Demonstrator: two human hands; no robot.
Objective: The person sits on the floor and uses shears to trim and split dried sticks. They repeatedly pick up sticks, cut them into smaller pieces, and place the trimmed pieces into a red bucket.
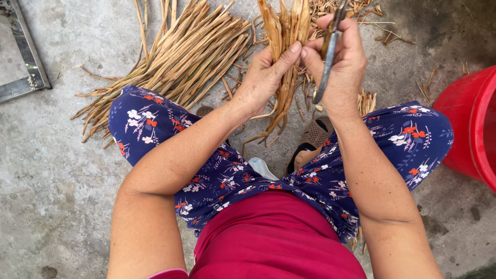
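Note:
My left hand (264,77) pinches a bundle of dried tan plant stalks (285,31) that stands upright between my knees, thumb pressed against the stalks. My right hand (338,67) touches the same bundle from the right and also grips a pair of metal scissors (326,57), blades pointing down past my wrist. The lower ends of the stalks hang toward my sandalled feet (315,135). I sit low, in blue flowered trousers and a red top.
A large heap of dried stalks (175,57) lies on the concrete floor at the upper left. Loose scraps (361,15) litter the floor at the top. A red plastic tub (473,124) stands at the right edge. A metal frame (26,57) lies at top left.

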